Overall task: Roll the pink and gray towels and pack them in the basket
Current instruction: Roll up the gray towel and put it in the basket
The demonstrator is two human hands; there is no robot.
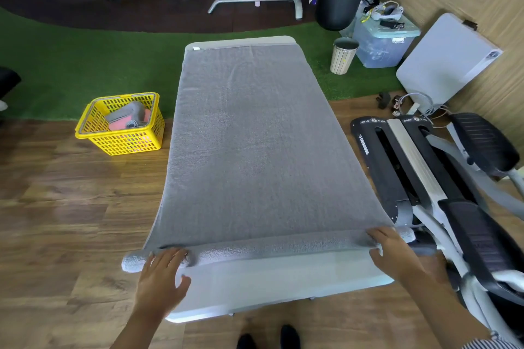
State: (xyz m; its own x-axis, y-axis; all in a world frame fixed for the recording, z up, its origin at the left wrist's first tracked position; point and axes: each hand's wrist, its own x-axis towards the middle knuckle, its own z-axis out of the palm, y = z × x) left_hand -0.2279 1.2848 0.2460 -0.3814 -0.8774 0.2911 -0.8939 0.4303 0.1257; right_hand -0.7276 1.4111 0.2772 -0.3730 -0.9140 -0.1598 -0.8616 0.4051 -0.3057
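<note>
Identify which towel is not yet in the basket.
The gray towel spread on the table, with both hands at its rolled end; the others lie rolled in the yellow basket.

A gray towel point(252, 136) lies spread along the white surface point(272, 278), its near end rolled into a tube. The left hand point(163, 266) and right hand point(390, 248) rest flat-fingered on the roll's two ends. Left of the surface, a yellow basket point(119, 144) on the wooden floor point(71, 221) holds rolled pink and gray towels point(129, 117).
</note>
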